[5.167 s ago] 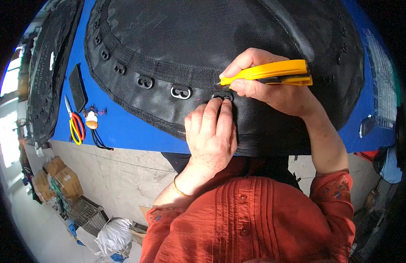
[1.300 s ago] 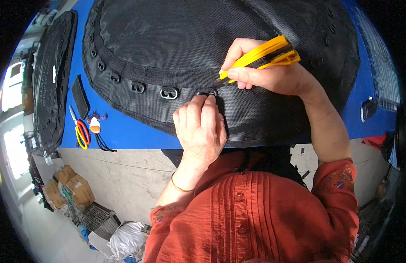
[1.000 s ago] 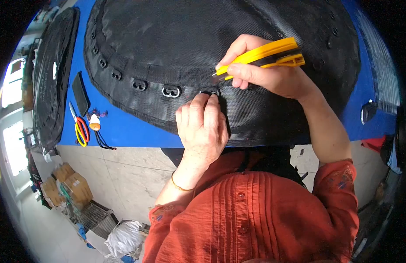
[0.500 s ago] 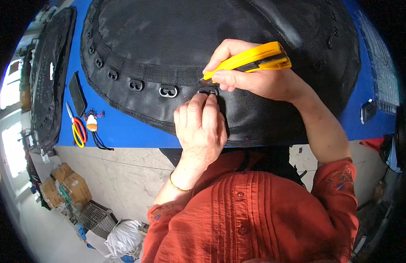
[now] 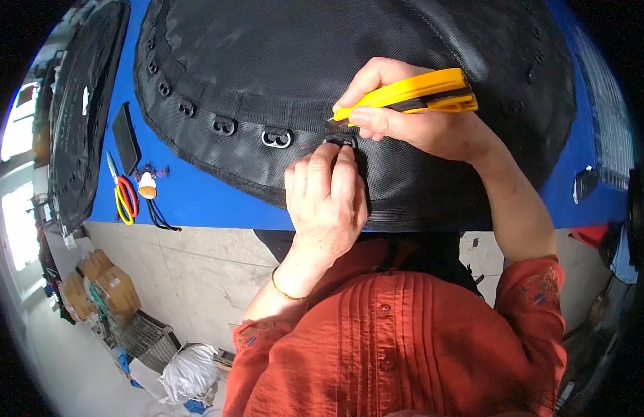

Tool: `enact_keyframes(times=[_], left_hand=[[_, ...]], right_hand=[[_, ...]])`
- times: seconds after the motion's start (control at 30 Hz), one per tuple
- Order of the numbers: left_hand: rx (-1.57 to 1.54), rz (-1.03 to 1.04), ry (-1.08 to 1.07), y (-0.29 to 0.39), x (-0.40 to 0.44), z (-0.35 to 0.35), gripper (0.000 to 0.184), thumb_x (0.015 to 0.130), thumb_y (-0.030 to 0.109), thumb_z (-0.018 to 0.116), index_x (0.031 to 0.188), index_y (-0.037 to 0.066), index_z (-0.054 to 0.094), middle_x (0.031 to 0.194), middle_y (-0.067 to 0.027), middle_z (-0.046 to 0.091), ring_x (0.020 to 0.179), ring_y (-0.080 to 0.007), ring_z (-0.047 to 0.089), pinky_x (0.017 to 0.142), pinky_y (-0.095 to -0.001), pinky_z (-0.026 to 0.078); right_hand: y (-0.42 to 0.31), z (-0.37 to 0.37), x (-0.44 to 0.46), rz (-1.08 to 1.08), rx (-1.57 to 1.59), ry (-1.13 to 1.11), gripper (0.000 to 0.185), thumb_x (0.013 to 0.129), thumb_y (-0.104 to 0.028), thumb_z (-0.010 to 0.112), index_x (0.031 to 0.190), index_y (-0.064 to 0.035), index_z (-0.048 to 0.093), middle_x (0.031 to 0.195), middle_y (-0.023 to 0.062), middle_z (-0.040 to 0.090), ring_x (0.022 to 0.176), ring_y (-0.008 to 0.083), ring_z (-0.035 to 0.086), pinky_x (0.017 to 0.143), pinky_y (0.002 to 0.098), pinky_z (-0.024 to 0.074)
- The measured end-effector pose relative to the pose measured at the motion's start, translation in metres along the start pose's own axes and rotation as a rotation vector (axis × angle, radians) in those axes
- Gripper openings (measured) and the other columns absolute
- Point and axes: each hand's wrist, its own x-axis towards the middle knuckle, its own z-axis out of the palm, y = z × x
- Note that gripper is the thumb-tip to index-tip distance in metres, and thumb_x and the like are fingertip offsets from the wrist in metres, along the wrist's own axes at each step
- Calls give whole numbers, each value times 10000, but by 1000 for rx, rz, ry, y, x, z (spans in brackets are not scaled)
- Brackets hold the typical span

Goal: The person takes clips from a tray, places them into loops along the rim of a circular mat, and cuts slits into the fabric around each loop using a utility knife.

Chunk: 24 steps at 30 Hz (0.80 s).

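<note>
A round black woven mat [image 5: 266,62], like a trampoline mat, has metal rings sewn along its edge webbing. My right hand [image 5: 419,125] is closed around a yellow utility knife [image 5: 412,89]. Its blade points left and down at the webbing, just above a metal ring [image 5: 341,140]. On that same ring, the bent fingers of my left hand [image 5: 325,198] press from the near side; the thumb is hidden. One bare ring [image 5: 276,137] shows to the left of my fingers.
The mat lies on a blue table [image 5: 217,208]. At the left are scissors [image 5: 124,194] with red and yellow handles, a dark flat case [image 5: 126,139] and a small brush-like item [image 5: 147,186]. Another black mat [image 5: 85,118] stands beyond. A small dark object [image 5: 584,184] sits at right.
Both hands, the knife and the mat's near edge appear slightly farther right, partly because the view shifted. The knife tip remains beside the same ring, and both holds are unchanged.
</note>
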Motion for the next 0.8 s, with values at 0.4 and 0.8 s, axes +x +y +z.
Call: enact_keyframes(times=[0.4, 0.8], left_hand=[[-2, 4, 11, 1, 1, 2, 338, 837, 34, 715, 1172, 30, 671, 1146, -123, 643, 923, -298, 609, 807, -414, 469], [-8, 4, -2, 0, 0, 0, 354, 830, 30, 715, 1179, 26, 662, 1156, -132, 639, 947, -308, 608, 826, -418, 471]], right_hand=[[1, -1, 3, -1, 20, -34, 145, 981, -170, 722, 1046, -58, 655, 875, 3, 658, 808, 80, 638, 728, 256, 531], [-7, -7, 2, -34, -157, -74, 136, 996, -115, 703, 1115, -55, 673, 981, 43, 711, 840, 99, 674, 767, 258, 563]])
